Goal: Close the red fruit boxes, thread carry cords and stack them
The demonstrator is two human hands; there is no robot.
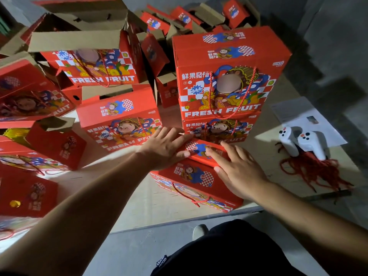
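A red fruit box (196,181) stands in front of me on a flat cardboard sheet (159,202), a red carry cord (189,196) hanging on its near face. My left hand (166,147) lies with straight fingers on the left part of its top flap. My right hand (237,168) presses flat on the right part of the top, index finger stretched over the printed flap. Right behind it rises a stack of closed, corded boxes (229,76). A bundle of loose red cords (312,170) lies to the right.
Many open and closed red boxes (119,118) crowd the left and back, some with brown flaps up. Two white controllers (302,142) rest on papers (302,116) at the right, above the cords. My shoe (199,232) shows on the grey floor below.
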